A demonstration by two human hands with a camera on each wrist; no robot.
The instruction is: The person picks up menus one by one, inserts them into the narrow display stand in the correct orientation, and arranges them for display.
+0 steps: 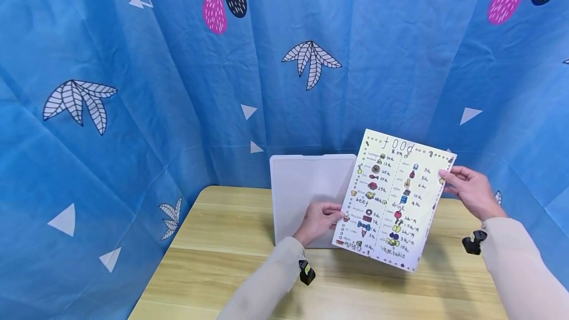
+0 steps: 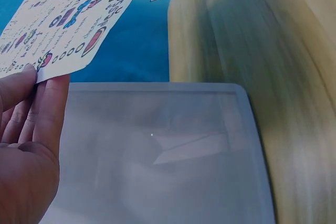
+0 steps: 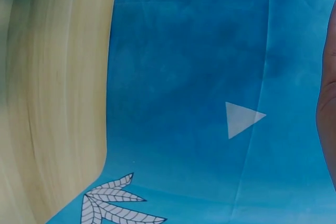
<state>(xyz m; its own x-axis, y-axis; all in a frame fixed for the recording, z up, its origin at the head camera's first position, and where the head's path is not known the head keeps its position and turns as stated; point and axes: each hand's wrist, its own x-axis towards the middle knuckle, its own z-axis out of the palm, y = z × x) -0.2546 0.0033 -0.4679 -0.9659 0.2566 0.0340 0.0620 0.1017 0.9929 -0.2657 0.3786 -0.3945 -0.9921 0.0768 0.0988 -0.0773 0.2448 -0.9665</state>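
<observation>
Menu sheet point(image 1: 386, 196), hand-lettered "food" across its top, is held up right of centre in the frame, slanting so that its upper end leans to the right. From where I stand I can make out rows of small coloured drawings with handwritten prices, and "beef", "drink" and "vegetable" lower among them. On its left edge, low down, the left hand point(image 1: 317, 222) has the paper pinched, thumb on the printed face and fingers behind, with hardly any gap between them. Up by the top right corner, the right hand point(image 1: 473, 191) has the other edge nipped between thumb and fingers in the same way; its own wrist view shows only a slice of that hand at the far right. Behind the sheet, near the middle of the frame, a white panel point(image 1: 306, 181) with rounded corners is partly covered by the paper and the left hand. Pale wooden table point(image 1: 226, 241) fills the lower middle, and a blue curtain point(image 1: 213, 78) printed with leaves and triangles hangs across the back and both sides
</observation>
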